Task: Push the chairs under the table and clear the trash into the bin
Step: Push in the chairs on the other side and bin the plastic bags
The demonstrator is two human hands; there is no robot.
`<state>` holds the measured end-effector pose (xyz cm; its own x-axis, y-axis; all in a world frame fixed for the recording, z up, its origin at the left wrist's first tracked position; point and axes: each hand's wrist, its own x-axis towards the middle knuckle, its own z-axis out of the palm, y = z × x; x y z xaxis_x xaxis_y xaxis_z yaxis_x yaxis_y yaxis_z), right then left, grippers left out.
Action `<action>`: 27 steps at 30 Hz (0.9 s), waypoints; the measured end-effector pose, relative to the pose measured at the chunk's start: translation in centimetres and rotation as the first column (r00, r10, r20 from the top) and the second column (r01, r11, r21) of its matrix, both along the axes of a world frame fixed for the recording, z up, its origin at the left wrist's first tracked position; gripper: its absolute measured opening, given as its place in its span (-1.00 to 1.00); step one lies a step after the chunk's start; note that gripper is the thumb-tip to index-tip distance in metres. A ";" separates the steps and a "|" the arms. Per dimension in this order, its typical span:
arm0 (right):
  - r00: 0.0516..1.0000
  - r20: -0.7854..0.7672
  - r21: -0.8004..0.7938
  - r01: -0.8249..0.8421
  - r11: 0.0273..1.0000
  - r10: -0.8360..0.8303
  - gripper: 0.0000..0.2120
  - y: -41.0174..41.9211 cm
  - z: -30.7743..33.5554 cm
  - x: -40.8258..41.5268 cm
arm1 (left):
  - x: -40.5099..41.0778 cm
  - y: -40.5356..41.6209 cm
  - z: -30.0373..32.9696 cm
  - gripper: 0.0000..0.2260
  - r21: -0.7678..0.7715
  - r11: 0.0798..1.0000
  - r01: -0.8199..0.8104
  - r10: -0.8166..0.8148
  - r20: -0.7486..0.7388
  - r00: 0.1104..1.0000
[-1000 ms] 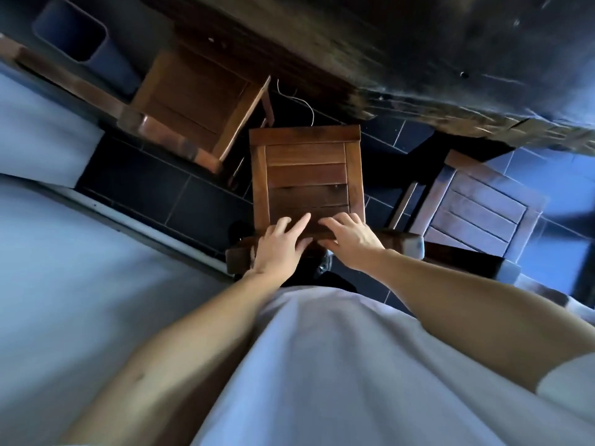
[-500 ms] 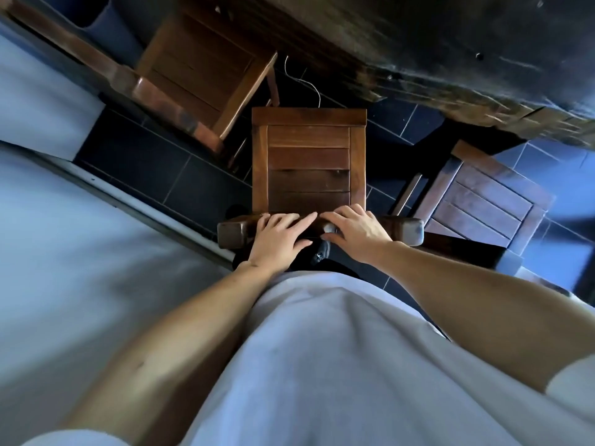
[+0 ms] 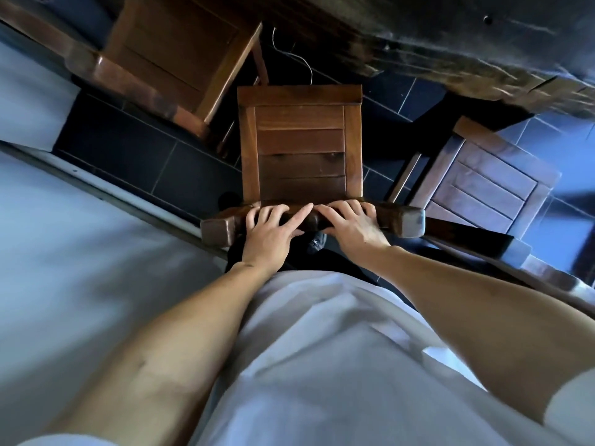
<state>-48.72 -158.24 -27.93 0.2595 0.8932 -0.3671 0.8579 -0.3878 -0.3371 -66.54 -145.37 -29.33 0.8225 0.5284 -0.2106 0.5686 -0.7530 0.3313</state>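
Head view: left hand (image 3: pixel 269 234) & right hand (image 3: pixel 349 220) side by side on top rail of middle chair (image 3: pixel 301 149), fingers curled over rail, thumbs near each other. Chair seat pointing at dark wooden table (image 3: pixel 450 37), front edge just short of table edge. Other chairs L (image 3: pixel 180 49) & R (image 3: pixel 486 181), tiled floor (image 3: pixel 128 156) below.

dark floor tiles (image 3: pixel 106 146), thin white cord (image 3: pixel 297 59), white shirt (image 3: pixel 322 365)

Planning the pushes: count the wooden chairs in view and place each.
3: the middle chair under both hands, the left chair upper left by the table, the right chair. Others may be out of frame.
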 end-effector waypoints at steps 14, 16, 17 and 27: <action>0.992 0.073 0.049 0.102 0.994 -0.105 -0.58 0.0 -0.1 -1.1 | 0.0 0.0 -0.1 -0.56 0.022 1.000 -0.005 0.005 0.029 1.000; 0.989 0.085 0.069 0.112 0.991 -0.118 -0.58 -0.1 -0.1 -1.2 | 0.0 0.0 -0.1 -0.56 0.023 1.000 -0.004 0.004 0.033 0.999; 0.988 0.092 0.079 0.117 0.990 -0.124 -0.58 -0.1 0.0 -1.3 | 0.0 0.0 -0.1 -0.56 0.023 1.000 -0.002 0.002 0.032 0.999; 0.975 0.151 0.153 0.139 0.979 -0.162 -0.59 0.3 -0.6 -2.0 | 0.0 1.4 -0.4 -0.52 0.044 0.996 0.072 -0.073 0.013 0.997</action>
